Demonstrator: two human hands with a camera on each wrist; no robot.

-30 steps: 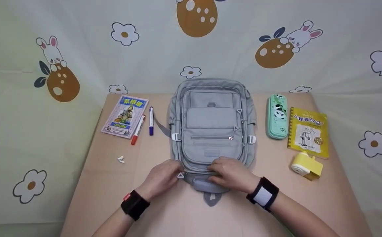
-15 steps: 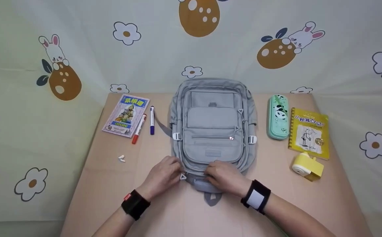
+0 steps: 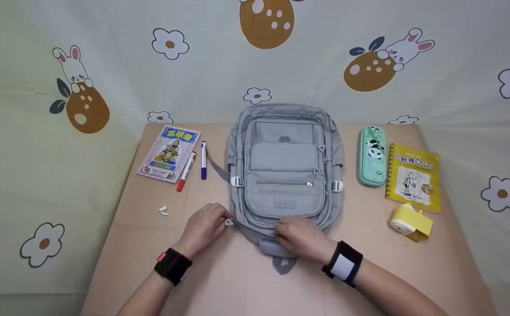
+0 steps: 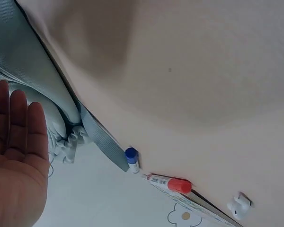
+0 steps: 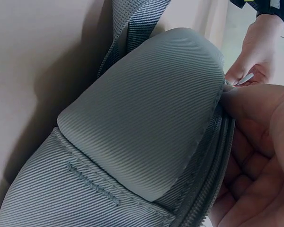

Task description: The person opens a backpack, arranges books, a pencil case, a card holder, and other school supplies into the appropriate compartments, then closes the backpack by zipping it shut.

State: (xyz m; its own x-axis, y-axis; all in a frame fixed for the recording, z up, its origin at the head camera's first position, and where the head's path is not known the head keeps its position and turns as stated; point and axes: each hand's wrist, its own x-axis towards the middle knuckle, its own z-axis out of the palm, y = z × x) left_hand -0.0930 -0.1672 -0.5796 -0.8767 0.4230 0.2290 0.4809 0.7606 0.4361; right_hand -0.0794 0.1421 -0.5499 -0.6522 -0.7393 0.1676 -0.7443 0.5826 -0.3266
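Note:
A grey backpack (image 3: 286, 157) lies front side up, its top end toward me. At its near left corner my left hand (image 3: 205, 226) pinches a zipper pull (image 3: 229, 222) with a white triangular tab. The left wrist view shows only part of that left hand (image 4: 19, 151), fingers toward the bag's side. My right hand (image 3: 301, 235) grips the fabric edge by the zipper at the near end, beside a padded grey panel (image 3: 273, 247). Close up in the right wrist view, thumb and fingers of the right hand (image 5: 265, 137) hold the edge along the zipper teeth.
Left of the bag lie a comic-style book (image 3: 169, 153), a red marker (image 3: 186, 172), a blue marker (image 3: 203, 160) and white earbuds (image 3: 163, 211). To the right are a green panda pencil case (image 3: 372, 156), a yellow spiral notebook (image 3: 414, 177) and a yellow pencil sharpener (image 3: 412, 223).
My left hand has moved left and slightly away from me with the zipper pull, drawing the bag's near left corner outward. My right hand shifted slightly left, then stayed at the edge.

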